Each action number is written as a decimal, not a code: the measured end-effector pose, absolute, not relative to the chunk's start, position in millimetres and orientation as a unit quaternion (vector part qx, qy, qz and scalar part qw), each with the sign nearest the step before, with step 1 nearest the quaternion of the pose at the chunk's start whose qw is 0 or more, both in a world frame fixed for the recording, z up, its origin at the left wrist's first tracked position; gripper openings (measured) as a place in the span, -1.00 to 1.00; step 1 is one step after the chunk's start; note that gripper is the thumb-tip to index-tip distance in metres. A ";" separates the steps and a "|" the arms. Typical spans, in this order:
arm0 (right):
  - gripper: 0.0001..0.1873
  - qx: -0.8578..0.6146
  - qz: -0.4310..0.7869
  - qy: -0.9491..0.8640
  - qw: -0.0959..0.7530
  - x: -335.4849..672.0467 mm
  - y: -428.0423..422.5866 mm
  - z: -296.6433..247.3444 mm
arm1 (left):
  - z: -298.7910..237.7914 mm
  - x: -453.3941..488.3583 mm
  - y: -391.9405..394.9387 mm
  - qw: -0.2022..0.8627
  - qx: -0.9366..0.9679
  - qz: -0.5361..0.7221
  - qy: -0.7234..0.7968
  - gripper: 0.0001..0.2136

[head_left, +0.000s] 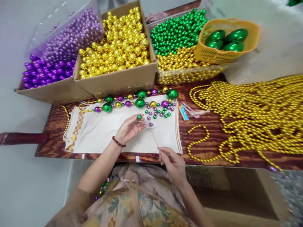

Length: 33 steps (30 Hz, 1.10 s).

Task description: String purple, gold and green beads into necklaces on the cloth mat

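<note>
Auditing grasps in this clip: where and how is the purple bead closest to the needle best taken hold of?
Probably a fingertip pinch on opposite sides of the purple bead, from above and the near side: it looks round, and the other loose beads lie beyond it.

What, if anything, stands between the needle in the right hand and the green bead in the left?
From this view, fingertips of the left hand appear to lie between the tip of the needle and the green bead. Nothing else visible does; depth is unclear.
</note>
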State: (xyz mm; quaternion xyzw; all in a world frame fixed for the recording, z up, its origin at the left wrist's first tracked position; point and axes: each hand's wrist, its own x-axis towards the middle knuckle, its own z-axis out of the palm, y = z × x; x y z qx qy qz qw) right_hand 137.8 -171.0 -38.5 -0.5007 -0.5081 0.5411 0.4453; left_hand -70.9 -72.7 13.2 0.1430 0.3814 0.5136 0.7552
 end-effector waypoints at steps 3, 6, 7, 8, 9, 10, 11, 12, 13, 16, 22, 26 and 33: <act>-0.81 -0.481 0.522 -0.564 0.421 129.4 -165.7 -28.3 | 17.2 -83.5 -84.7 0.748 0.083 0.546 0.369 -0.83; -0.80 -0.470 0.509 -0.603 0.395 121.6 -161.7 -20.4 | 17.0 -90.6 -91.7 0.731 0.057 0.572 0.368 -0.83; -0.79 -0.467 0.505 -0.614 0.387 119.1 -160.8 -18.3 | 16.9 -92.0 -93.4 0.726 0.053 0.579 0.367 -0.84; -0.78 -0.464 0.502 -0.624 0.379 116.8 -160.0 -16.4 | 16.9 -93.2 -95.0 0.722 0.049 0.585 0.368 -0.85; -0.78 -0.463 0.497 -0.632 0.374 114.5 -159.3 -14.8 | 17.0 -94.2 -96.3 0.717 0.046 0.589 0.370 -0.86; -0.78 -0.464 0.492 -0.638 0.369 112.2 -158.7 -13.5 | 17.3 -95.1 -97.5 0.713 0.044 0.593 0.372 -0.87; -0.77 -0.466 0.486 -0.642 0.366 110.1 -158.2 -12.5 | 17.7 -95.8 -98.4 0.709 0.042 0.595 0.376 -0.88; -0.77 -0.470 0.482 -0.645 0.362 108.1 -157.9 -11.6 | 18.0 -96.5 -99.3 0.705 0.040 0.597 0.380 -0.89; -0.77 -0.473 0.478 -0.648 0.358 106.4 -157.6 -10.8 | 18.3 -97.2 -99.9 0.701 0.039 0.599 0.384 -0.90; -0.78 -0.481 0.466 -0.656 0.348 103.1 -156.9 -8.9 | 18.4 -98.7 -100.7 0.690 0.040 0.606 0.392 -0.92; -0.79 -0.484 0.459 -0.664 0.338 103.3 -155.0 -6.9 | 16.9 -99.6 -99.4 0.679 0.070 0.611 0.401 -0.85; -0.77 -0.493 0.460 -0.659 0.333 105.1 -156.6 -8.8 | 18.3 -98.8 -99.9 0.664 0.120 0.610 0.415 -0.78; -0.74 -0.513 0.517 -0.606 0.320 97.2 -156.3 -20.3 | 10.8 -79.4 -111.7 0.649 0.194 0.567 0.469 -0.61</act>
